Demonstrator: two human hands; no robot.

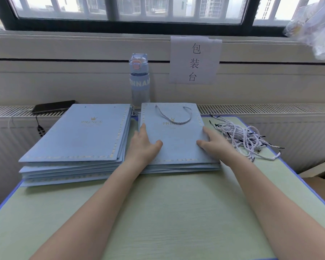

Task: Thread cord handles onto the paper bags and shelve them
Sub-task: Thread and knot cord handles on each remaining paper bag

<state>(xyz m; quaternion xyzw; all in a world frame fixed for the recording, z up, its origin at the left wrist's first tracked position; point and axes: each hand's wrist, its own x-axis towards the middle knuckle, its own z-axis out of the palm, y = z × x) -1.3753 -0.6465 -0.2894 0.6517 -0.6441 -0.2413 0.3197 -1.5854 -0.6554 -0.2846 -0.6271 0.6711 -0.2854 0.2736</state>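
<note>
**One handle on, most bags left**

Both hands flat, fingers spread: my left hand (144,145) and right hand (212,142) press the top bag (178,139) of the right pile, far middle of the table (176,212). Its cord handle (178,123) is threaded. The left stack (79,136) shows no handles. Loose cords (240,136) lie far right, near the table edge. I judge shelving not started. Near half gives room to work; bottle (139,79) stands just behind the bags.

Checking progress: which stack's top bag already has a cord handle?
The right stack, beside the loose cords: a white cord loops across its top bag, while the left stack's has none.
</note>
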